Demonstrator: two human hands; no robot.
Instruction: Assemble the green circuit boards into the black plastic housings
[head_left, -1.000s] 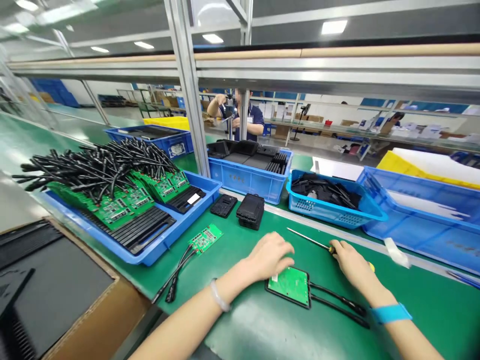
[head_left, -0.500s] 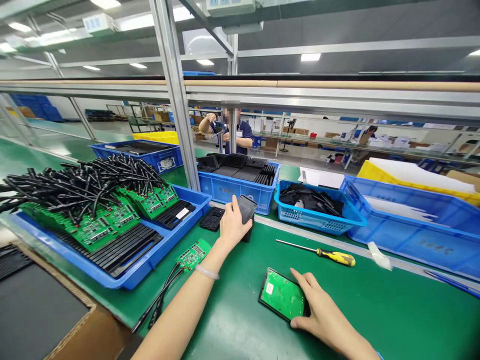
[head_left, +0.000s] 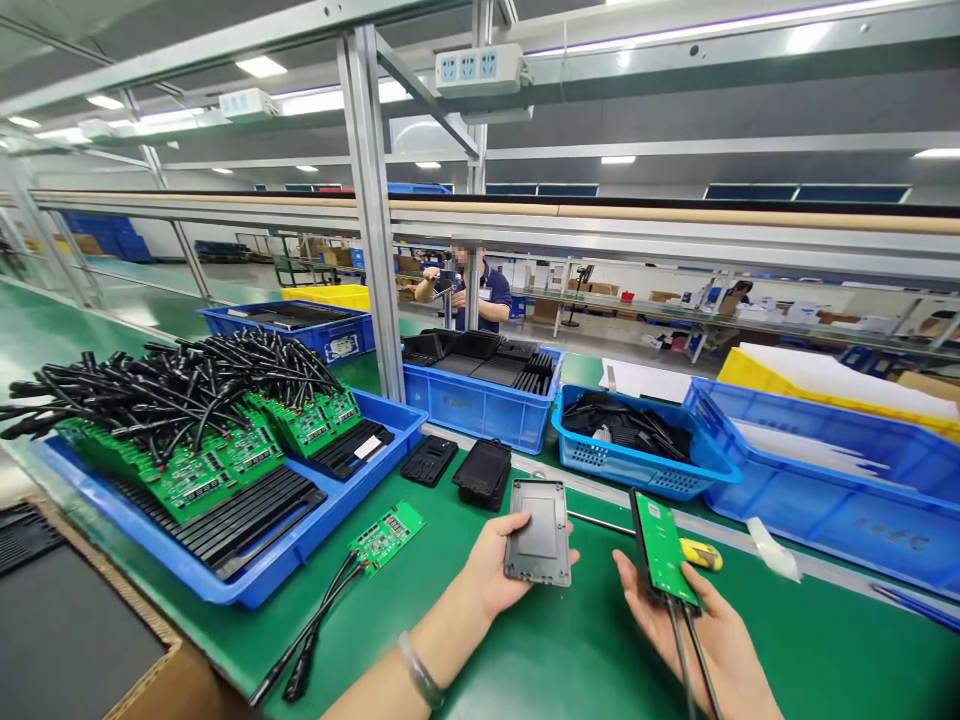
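My left hand (head_left: 501,570) is closed around a dark grey plastic cover (head_left: 538,532), its hollow inner side turned up. In my right hand (head_left: 701,625) I hold a green circuit board (head_left: 666,550) set in a black casing, tilted up on edge, with two black cables running down past my wrist. A yellow-handled screwdriver (head_left: 701,553) lies behind that board, partly hidden by it. Left of the cover rest a stack of black covers (head_left: 482,474) and a flat black frame (head_left: 429,460). Another green board with cables (head_left: 387,538) lies on the green bench.
A blue tray (head_left: 259,590) at left bears boards with black cables and dark panels. Blue bins (head_left: 480,405) of black parts, a light-blue basket (head_left: 637,462) and a larger blue bin (head_left: 832,500) line the back. A cardboard box (head_left: 161,670) stands lower left. A person (head_left: 491,295) works beyond.
My left hand has brought the grey cover from the stack toward me. My right hand has lifted the cased board off the bench and tilted it, exposing its cables. The view has tipped upward.
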